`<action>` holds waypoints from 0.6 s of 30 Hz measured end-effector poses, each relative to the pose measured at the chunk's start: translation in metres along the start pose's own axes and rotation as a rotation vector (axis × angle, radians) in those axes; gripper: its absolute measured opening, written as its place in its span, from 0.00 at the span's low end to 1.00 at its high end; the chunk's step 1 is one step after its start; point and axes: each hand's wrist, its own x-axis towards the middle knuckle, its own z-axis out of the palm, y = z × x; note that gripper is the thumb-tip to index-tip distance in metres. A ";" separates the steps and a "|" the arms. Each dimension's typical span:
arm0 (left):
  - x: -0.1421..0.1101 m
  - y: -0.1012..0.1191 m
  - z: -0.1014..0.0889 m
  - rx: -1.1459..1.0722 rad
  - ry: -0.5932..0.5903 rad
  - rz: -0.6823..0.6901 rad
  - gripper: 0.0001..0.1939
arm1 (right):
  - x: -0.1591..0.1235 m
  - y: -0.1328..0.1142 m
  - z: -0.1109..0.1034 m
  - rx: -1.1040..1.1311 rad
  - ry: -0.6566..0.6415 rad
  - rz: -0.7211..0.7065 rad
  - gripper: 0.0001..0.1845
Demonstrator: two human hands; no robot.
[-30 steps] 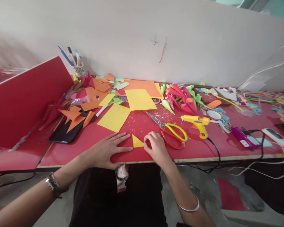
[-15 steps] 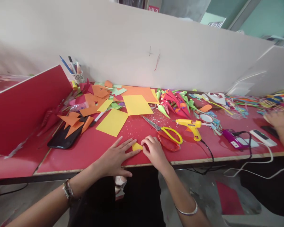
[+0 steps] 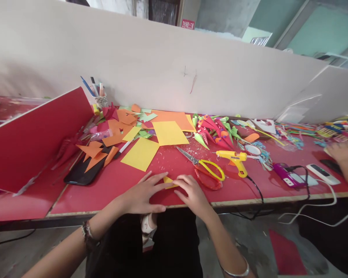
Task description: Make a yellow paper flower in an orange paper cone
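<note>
Under my fingers, near the table's front edge, lies a small yellow piece of paper (image 3: 168, 180), folded to a triangle and partly covered. My left hand (image 3: 140, 196) rests palm down with its fingers spread, fingertips on the paper. From the right, my right hand (image 3: 193, 195) reaches over the paper's other end, its fingers stretched flat and its thumb apart. Scissors (image 3: 201, 164) with yellow and red handles lie half open just beyond my right hand. Two yellow sheets (image 3: 141, 153) are on the table behind my hands.
A yellow glue gun (image 3: 234, 159) stands right of the scissors, its cord over the edge. Orange scraps (image 3: 94, 152) lie on a black phone (image 3: 82, 172). Paper cones (image 3: 213, 129) are heaped behind. A red board (image 3: 40, 143) leans at left. At far right is another person's hand (image 3: 343, 152).
My view has tilted upward. My left hand has moved right and over the yellow triangle. My right hand has gone from a pinch at its corner to fingers laid across it.
</note>
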 end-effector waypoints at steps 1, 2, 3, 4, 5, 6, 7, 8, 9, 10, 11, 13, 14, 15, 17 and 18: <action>0.000 -0.003 -0.003 -0.008 0.050 -0.042 0.30 | 0.000 -0.001 0.000 -0.002 -0.019 -0.015 0.11; 0.001 -0.008 -0.005 0.002 0.118 -0.102 0.27 | 0.002 -0.001 0.000 -0.006 -0.029 -0.023 0.10; 0.001 -0.013 -0.007 0.032 0.191 -0.172 0.25 | 0.004 -0.002 0.000 -0.013 -0.036 -0.028 0.09; 0.000 -0.020 -0.007 0.078 0.259 -0.242 0.24 | 0.007 -0.002 -0.001 -0.023 -0.038 -0.033 0.08; -0.001 -0.027 -0.007 0.135 0.315 -0.304 0.24 | 0.010 -0.001 -0.001 -0.035 -0.040 -0.041 0.07; -0.003 -0.034 -0.006 0.195 0.337 -0.344 0.26 | 0.015 0.000 -0.001 -0.052 -0.040 -0.048 0.06; -0.005 -0.040 -0.004 0.245 0.334 -0.370 0.28 | 0.020 0.001 0.000 -0.071 -0.040 -0.056 0.06; -0.009 -0.044 -0.002 0.281 0.310 -0.394 0.30 | 0.026 0.003 0.000 -0.092 -0.038 -0.062 0.05; -0.012 -0.047 0.001 0.304 0.274 -0.415 0.31 | 0.032 0.005 0.000 -0.114 -0.036 -0.068 0.05; -0.016 -0.047 0.004 0.320 0.245 -0.432 0.32 | 0.038 0.007 0.001 -0.137 -0.034 -0.074 0.04; -0.020 -0.046 0.007 0.334 0.224 -0.445 0.32 | 0.045 0.009 0.001 -0.161 -0.036 -0.080 0.04; -0.028 -0.039 0.012 0.363 0.215 -0.458 0.32 | 0.058 0.013 0.002 -0.215 -0.048 -0.091 0.04; -0.031 -0.035 0.014 0.377 0.218 -0.462 0.33 | 0.064 0.015 0.003 -0.242 -0.055 -0.092 0.04; -0.035 -0.030 0.015 0.386 0.222 -0.464 0.33 | 0.070 0.017 0.003 -0.266 -0.063 -0.091 0.04; -0.043 -0.020 0.018 0.387 0.227 -0.469 0.34 | 0.080 0.019 0.004 -0.297 -0.074 -0.088 0.04; -0.047 -0.016 0.019 0.380 0.232 -0.475 0.34 | 0.084 0.020 0.005 -0.308 -0.077 -0.086 0.05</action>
